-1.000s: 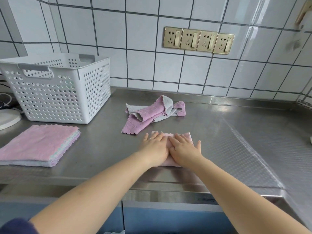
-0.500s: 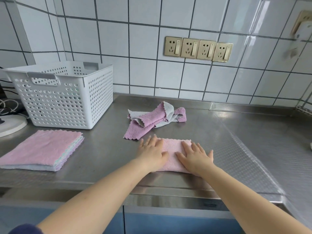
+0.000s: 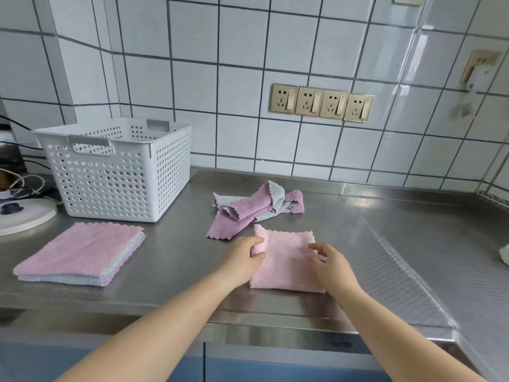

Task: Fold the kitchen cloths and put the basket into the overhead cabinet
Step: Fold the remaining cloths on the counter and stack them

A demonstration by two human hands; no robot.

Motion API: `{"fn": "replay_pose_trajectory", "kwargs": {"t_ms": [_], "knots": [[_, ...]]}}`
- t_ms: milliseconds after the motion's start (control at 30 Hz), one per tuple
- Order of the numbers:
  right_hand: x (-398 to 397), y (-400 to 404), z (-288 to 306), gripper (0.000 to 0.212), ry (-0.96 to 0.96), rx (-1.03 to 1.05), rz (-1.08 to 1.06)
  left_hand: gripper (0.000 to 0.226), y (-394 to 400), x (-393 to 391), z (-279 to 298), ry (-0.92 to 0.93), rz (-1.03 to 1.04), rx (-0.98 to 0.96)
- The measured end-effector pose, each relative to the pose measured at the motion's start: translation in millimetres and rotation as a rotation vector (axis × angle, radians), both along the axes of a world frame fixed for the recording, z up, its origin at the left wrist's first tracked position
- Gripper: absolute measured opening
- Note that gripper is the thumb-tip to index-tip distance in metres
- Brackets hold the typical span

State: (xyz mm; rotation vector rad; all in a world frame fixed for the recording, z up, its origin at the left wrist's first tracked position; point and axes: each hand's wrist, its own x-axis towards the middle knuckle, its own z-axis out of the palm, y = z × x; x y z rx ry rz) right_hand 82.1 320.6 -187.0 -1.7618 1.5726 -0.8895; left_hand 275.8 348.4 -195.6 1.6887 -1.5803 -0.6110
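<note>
- Pink cloth (image 3: 286,260) flat on the steel counter (image 3: 176,260), near the front edge, folded into a neat square: easy to lift in one piece.
- Left hand (image 3: 245,257) at the cloth's left edge, fingers curled and pinching the fold, likely to pick it up.
- Right hand (image 3: 330,267) just over the cloth's right side, fingers loosely bent and apart, holding nothing.
- Crumpled purple and grey cloths (image 3: 256,208) just behind the pink one, not folded yet, waiting close by.
- Stack of folded cloths (image 3: 80,255) off to the left, in front of the white basket (image 3: 118,172): kept next to it, probably ready to go in.
- Basket standing on the counter by the wall, not yet up in the cabinet; inside hard to see.
- Different from half a second ago: both hands then flat, pressing the cloth down; now lifted off, left one grabbing the edge. Cloth in the same spot.
</note>
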Motion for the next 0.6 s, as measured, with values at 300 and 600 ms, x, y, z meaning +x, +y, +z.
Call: {"fn": "replay_pose_trajectory", "kwargs": {"t_ms": [300,600], "knots": [[73,14,15,0.025,-0.39,0.104,0.077,0.04,30,85,28,0.063,0.119,-0.196],[225,33,28,0.013,-0.37,0.108,0.365,0.046,96,233,59,-0.058,0.303,-0.181]]}}
